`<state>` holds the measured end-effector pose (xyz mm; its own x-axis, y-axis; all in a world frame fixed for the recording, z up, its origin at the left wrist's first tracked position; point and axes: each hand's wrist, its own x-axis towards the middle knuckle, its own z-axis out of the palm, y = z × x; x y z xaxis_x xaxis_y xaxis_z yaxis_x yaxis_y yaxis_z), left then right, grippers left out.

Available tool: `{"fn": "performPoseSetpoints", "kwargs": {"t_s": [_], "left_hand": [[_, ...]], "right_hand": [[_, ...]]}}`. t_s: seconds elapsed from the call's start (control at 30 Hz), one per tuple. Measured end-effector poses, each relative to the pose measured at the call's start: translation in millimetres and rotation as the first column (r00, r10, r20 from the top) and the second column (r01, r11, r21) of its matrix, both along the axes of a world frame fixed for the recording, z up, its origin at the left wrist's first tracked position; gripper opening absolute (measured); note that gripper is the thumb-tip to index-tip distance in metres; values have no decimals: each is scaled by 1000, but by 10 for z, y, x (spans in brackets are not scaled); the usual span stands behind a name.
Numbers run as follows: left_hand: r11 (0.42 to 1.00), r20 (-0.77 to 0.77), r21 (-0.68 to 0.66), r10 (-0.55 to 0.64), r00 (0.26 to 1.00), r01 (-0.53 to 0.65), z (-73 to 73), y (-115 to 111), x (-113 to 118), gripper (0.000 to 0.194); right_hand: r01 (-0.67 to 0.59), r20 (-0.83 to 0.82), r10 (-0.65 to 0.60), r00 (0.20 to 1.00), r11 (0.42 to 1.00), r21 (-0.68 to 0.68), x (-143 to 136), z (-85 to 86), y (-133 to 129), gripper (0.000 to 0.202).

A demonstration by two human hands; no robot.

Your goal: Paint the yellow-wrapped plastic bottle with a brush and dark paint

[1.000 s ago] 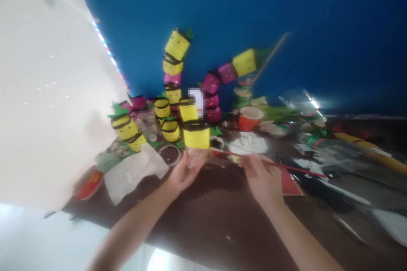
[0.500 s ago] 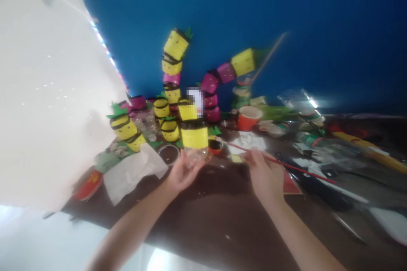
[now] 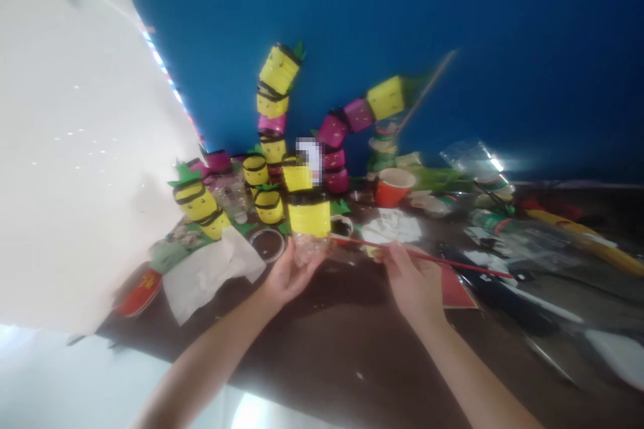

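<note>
In the head view, the left hand (image 3: pixel 289 276) is reaching in from the lower left with its palm turned up, its fingers and thumb curling around the clear base of a yellow-banded plastic bottle piece (image 3: pixel 308 220). The piece is standing upright in that grip, its black rim facing up, in front of other yellow pieces. The right hand (image 3: pixel 415 285) is coming from the lower right, back upward, fingertips pinching a thin red-handled brush (image 3: pixel 467 269). The brush is lying nearly level, its pale tip pointing at the piece's right side; whether they are touching cannot be told.

A red packet (image 3: pixel 141 291) at the left is showing gold marks, too blurred to read. Green and red labels on the clear bottles (image 3: pixel 490 221) at the right are also unreadable. A crumpled white tissue (image 3: pixel 392 226) is lying beyond the right hand, with a red paper cup (image 3: pixel 395 189) standing behind it. Curved yellow-and-magenta stacks (image 3: pixel 272 106) are rising against the blue wall (image 3: pixel 377 7), and a white sheet (image 3: pixel 211 275) is resting left of the left hand on the dark table (image 3: pixel 322 355).
</note>
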<state>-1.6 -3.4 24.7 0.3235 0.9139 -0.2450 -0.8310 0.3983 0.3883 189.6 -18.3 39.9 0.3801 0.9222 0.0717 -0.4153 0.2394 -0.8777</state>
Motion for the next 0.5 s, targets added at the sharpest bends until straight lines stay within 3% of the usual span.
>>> {"fn": "performPoseSetpoints", "kwargs": {"t_s": [0.3,0.5], "left_hand": [[999,22,43,19,1000,-20,39,-1,-2,56],[999,32,3,33,999,-34,-36,8,-2,52]], "right_hand": [[82,17,-83,996,997,12,92,-11,56,27],[-43,-5,43,999,998,56,22,57,-24,25]]}}
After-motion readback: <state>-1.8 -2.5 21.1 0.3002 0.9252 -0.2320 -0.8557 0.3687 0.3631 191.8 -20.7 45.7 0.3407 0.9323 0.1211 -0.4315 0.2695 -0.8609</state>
